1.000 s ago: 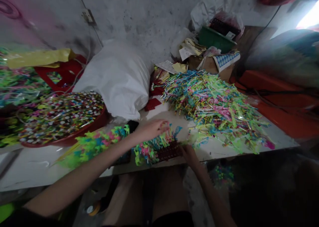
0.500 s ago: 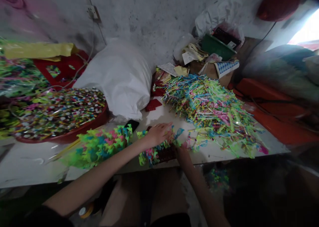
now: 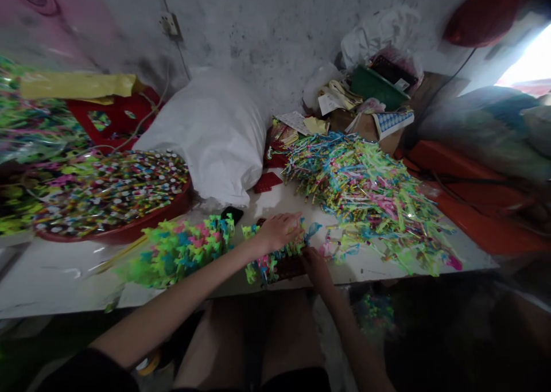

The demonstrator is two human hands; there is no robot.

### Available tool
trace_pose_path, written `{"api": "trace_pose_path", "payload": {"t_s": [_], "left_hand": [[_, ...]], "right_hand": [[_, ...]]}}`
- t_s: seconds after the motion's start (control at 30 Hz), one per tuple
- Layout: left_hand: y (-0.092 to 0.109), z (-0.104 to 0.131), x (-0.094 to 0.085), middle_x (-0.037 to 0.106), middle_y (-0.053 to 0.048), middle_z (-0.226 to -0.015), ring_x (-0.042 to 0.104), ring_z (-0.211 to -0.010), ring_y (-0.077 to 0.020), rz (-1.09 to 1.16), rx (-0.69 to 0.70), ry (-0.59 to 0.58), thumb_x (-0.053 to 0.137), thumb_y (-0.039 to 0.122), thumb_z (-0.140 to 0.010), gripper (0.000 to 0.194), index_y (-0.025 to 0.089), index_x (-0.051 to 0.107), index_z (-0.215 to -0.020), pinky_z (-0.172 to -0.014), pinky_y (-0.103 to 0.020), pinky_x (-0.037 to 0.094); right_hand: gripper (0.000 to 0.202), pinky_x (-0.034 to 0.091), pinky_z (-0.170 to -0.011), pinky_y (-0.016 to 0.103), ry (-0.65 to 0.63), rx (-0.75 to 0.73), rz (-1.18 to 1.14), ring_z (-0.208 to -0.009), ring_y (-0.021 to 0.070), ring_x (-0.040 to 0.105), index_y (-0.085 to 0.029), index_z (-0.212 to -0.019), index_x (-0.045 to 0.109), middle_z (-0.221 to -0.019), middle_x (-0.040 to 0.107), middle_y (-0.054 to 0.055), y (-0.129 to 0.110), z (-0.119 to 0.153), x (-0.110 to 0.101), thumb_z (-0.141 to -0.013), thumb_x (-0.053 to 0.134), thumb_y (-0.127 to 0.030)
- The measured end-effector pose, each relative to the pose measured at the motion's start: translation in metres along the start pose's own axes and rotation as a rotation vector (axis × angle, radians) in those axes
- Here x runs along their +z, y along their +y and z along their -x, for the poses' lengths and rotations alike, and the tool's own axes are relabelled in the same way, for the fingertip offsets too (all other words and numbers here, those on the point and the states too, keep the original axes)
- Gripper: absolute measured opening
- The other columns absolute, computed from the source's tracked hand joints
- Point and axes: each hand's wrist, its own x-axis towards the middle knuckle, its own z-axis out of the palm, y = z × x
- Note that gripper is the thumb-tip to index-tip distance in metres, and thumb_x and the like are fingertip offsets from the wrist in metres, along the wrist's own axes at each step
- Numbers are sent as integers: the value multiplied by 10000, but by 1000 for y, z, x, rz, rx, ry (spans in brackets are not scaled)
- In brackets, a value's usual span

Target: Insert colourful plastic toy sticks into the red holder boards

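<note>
My left hand (image 3: 279, 232) lies over a dark red slotted tray (image 3: 291, 268), palm down and fingers bent together; whatever is under the fingertips is hidden. A blue plastic piece (image 3: 313, 229) sticks out just beyond them. My right hand (image 3: 317, 268) is at the tray's right end with its fingers pinched together, their contents too small to make out. Small green, pink and blue plastic figures (image 3: 262, 266) stand along the left part of the tray. Left of it, a dense block of similar animal-shaped figures (image 3: 185, 245) sits on the white table (image 3: 224, 286).
A big heap of coloured plastic sticks (image 3: 365, 191) covers the right side. At left stands a red basin (image 3: 172, 209) full of small coloured pieces. Behind are a white sack (image 3: 215, 128), a red plate (image 3: 267, 182), a black phone (image 3: 233, 213) and a green container (image 3: 379, 88).
The view has shifted slightly, so the scene sits a little to the right. Both hands stay at the tray with only small finger movement.
</note>
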Motion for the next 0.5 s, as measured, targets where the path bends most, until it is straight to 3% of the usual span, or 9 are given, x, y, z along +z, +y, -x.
{"api": "trace_pose_path", "payload": {"t_s": [0.17, 0.37, 0.5], "left_hand": [[-1, -1, 2, 493, -103, -1341, 440, -1229, -248, -9, 1, 3, 238, 558, -917, 603, 193, 318, -1390, -1007, -377, 301], [5, 0, -4, 491, -101, -1343, 445, -1226, -238, 9, 5, -2, 240, 567, -914, 607, 192, 321, -1384, -1003, -361, 307], [4, -1, -2, 489, -99, -1347, 442, -1229, -253, 16, 2, -4, 244, 593, -902, 624, 204, 325, -1382, -1008, -385, 301]], "right_hand": [[171, 462, -731, 295, -3, 22, -37, -783, 176, 589, -178, -888, 586, -832, 650, 57, 5, 0, 1, -802, 440, -196], [204, 456, -789, 307, -24, 2, 27, -881, 195, 606, -174, -948, 596, -944, 662, 96, 2, -5, 5, -819, 438, -170], [199, 463, -735, 290, -77, 15, 64, -825, 197, 628, -174, -938, 618, -905, 686, 93, 1, -9, 4, -816, 462, -150]]}}
